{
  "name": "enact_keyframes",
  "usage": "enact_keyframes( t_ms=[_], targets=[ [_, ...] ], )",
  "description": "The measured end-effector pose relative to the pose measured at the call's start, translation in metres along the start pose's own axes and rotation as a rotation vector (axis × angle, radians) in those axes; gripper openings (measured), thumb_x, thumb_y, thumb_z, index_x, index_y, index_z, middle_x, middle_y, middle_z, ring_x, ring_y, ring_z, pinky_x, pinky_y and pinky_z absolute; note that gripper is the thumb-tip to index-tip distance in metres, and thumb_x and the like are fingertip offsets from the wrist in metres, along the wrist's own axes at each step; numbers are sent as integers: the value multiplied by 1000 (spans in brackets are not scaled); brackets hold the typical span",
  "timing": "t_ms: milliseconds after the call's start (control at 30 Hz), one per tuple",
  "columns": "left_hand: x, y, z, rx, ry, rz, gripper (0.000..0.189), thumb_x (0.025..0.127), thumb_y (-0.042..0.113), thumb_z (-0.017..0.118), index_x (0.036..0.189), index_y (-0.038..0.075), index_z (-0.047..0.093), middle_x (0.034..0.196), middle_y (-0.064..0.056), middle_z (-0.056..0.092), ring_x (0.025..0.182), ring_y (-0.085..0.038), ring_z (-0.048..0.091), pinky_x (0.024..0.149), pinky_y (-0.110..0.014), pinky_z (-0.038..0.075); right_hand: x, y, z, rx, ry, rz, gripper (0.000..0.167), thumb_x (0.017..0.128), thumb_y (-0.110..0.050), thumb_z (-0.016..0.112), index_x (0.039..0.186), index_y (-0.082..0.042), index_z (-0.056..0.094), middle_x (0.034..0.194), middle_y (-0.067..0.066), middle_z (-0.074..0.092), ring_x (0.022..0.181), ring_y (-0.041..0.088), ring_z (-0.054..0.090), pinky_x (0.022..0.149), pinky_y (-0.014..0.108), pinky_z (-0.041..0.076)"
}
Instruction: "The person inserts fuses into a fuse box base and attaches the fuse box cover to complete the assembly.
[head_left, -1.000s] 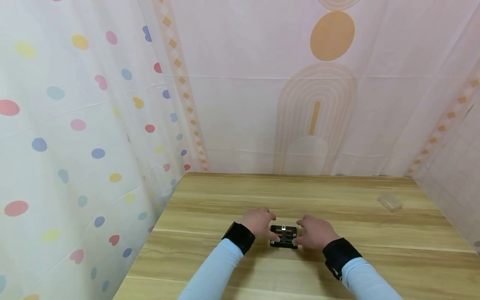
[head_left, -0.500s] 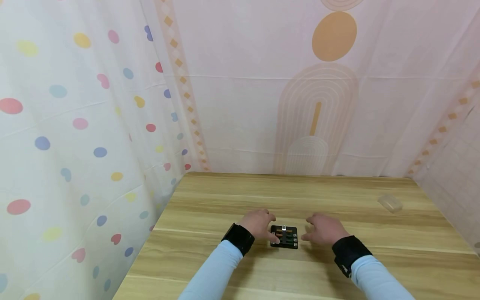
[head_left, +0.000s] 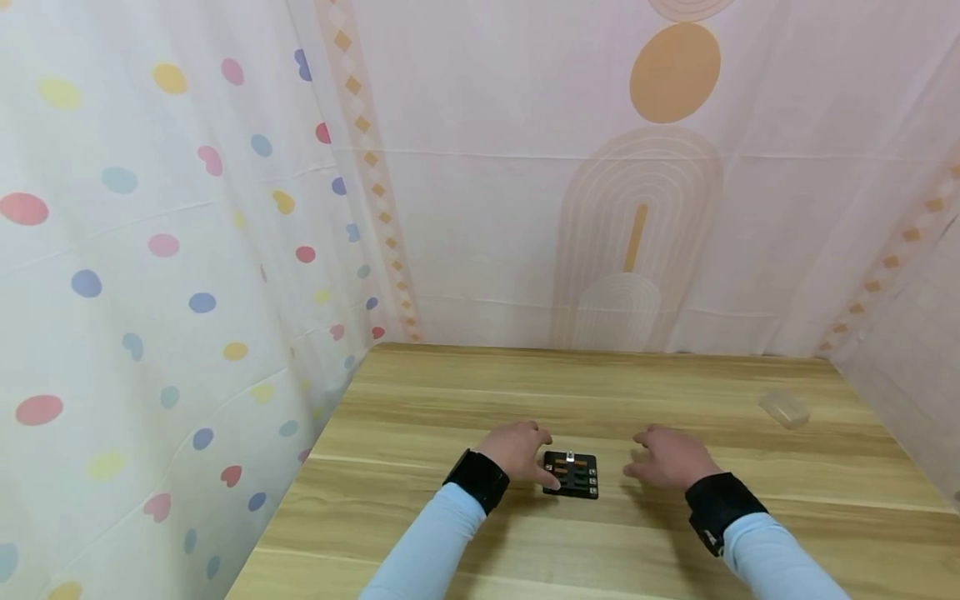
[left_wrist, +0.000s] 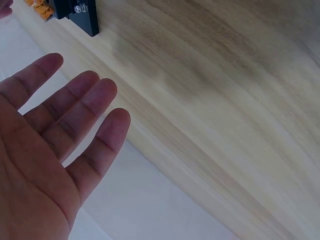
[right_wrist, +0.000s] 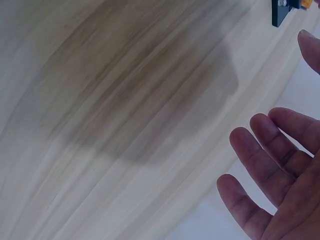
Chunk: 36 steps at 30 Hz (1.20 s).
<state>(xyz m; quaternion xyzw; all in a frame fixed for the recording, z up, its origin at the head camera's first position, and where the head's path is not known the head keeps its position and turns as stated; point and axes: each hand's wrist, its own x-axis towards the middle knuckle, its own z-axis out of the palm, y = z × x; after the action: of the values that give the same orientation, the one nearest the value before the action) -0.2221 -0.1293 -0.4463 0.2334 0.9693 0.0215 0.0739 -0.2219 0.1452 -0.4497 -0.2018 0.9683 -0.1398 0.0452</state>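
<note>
A black fuse block point(head_left: 581, 483) with small coloured fuses and metal screws lies flat on the wooden table. My left hand point(head_left: 516, 450) is at its left side, the thumb over the block's left edge; whether it touches I cannot tell. In the left wrist view, the other fingers point(left_wrist: 102, 135) extend loosely straight, with a corner of the fuse block point(left_wrist: 85, 15) at the top left. Apart from the block, to its right, my right hand point(head_left: 675, 458) holds nothing. Its fingers point(right_wrist: 260, 165) are relaxed in the right wrist view, where part of the block point(right_wrist: 280, 10) shows at the top.
A clear plastic cover point(head_left: 784, 409) lies on the table point(head_left: 450, 383) toward the back right. Curtains with dots point(head_left: 202, 302) and arches point(head_left: 637, 250) hang along the left and back edges of the table.
My right hand has moved away from the fuse block to the right. The left hand has stayed nearly still at the block, which lies in about the same place.
</note>
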Motion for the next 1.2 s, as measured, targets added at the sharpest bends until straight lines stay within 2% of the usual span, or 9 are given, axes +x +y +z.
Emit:
enact_keyframes(
  t_ms=[233, 700, 1200],
  targets=[
    [0, 0, 1, -8, 6, 0, 75, 75, 66, 75, 131, 18, 64, 132, -3, 61, 118, -21, 59, 94, -34, 50, -5, 13, -3, 5, 16, 7, 58, 84, -39, 76, 120, 5, 66, 121, 26, 62, 110, 43, 60, 89, 55, 49],
    [-3, -1, 4, -77, -4, -29, 75, 76, 62, 76, 134, 17, 61, 136, -5, 58, 123, -21, 55, 98, -35, 47, -9, 45, -15, 32, 9, 38, 59, 86, -35, 74, 122, 10, 62, 121, 31, 59, 110, 47, 58, 90, 57, 47],
    [-2, -2, 10, -122, -17, -41, 81, 76, 61, 77, 141, 18, 55, 141, -7, 55, 129, -23, 52, 101, -36, 45, -17, 83, -36, -11, -7, 75, 64, 90, -39, 69, 123, 15, 59, 120, 37, 55, 108, 51, 56, 86, 57, 47]
  ],
)
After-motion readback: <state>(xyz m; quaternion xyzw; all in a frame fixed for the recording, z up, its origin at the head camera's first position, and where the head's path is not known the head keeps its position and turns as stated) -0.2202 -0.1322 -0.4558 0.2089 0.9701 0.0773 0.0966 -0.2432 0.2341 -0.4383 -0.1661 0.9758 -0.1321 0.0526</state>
